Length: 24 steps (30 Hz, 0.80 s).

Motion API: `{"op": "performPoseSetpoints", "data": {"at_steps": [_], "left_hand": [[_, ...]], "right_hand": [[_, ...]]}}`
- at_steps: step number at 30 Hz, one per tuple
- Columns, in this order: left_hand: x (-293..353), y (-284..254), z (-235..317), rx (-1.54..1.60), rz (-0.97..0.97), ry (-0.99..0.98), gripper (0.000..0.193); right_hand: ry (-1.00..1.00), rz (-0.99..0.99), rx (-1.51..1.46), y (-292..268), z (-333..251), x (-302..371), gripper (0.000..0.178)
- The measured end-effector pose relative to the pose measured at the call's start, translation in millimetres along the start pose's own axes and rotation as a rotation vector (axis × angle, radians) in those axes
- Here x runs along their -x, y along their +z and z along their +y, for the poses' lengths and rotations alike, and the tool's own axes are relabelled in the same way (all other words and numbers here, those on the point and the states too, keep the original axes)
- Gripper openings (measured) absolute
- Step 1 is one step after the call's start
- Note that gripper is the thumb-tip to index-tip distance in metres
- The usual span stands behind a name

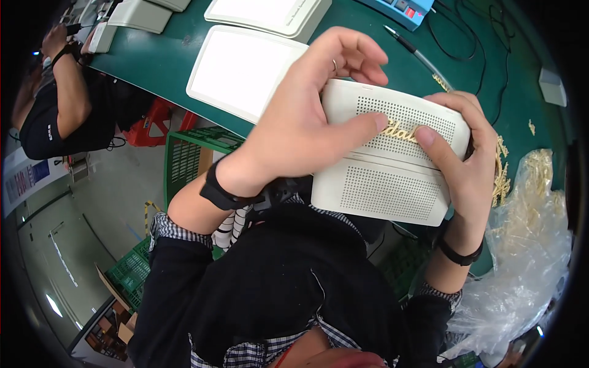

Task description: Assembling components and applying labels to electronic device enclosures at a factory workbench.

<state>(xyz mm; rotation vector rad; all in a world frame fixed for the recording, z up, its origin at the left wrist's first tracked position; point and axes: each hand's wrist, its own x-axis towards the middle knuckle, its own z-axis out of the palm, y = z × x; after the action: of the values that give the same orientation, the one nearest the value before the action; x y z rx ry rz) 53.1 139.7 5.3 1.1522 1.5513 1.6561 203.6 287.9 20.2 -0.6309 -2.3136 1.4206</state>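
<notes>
A cream speaker housing (392, 190) with two perforated grille panels is held up before my chest, over the table's near edge. On its upper grille lies a gold script-lettered badge (402, 132). My left hand (300, 116) wraps the housing's upper left corner, its thumb pressing the badge's left end and its fingers curled by the top edge. Around the right side closes my right hand (472, 150), with its thumb on the badge's right end. The thumbs cover parts of the lettering. Fingers behind the housing are hidden.
Cream panels (236, 73) lie on the green table (147, 61). Right of my hands are a pen (408, 46), loose gold badges (502, 172) and a clear plastic bag (521, 245). A blue device (399, 9) with cables stands behind. Green crates (184, 159) sit below; another person (67, 110) works at left.
</notes>
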Motion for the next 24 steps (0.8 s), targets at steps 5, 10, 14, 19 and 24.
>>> {"op": "performPoseSetpoints", "data": {"at_steps": [5, 10, 14, 19, 24], "left_hand": [[1, -2, 1, 0.032, -0.031, -0.198, 0.042], [4, 3, 1, -0.165, 0.011, -0.067, 0.046], [1, 0, -10, -0.098, -0.059, -0.178, 0.043], [-12, -3, 3, -0.171, -0.207, -0.278, 0.049], [-27, -5, 14, -0.371, -0.370, -0.376, 0.037]], "right_hand": [[0.124, -0.062, -0.124, 3, -11, 5, 0.023], [0.081, 0.037, -0.174, 9, 1, 8, 0.023], [0.087, -0.076, -0.244, -2, 15, -2, 0.023], [0.145, -0.186, -0.389, -2, 13, 6, 0.029], [0.071, -0.118, -0.356, 0, 16, 6, 0.027]]}}
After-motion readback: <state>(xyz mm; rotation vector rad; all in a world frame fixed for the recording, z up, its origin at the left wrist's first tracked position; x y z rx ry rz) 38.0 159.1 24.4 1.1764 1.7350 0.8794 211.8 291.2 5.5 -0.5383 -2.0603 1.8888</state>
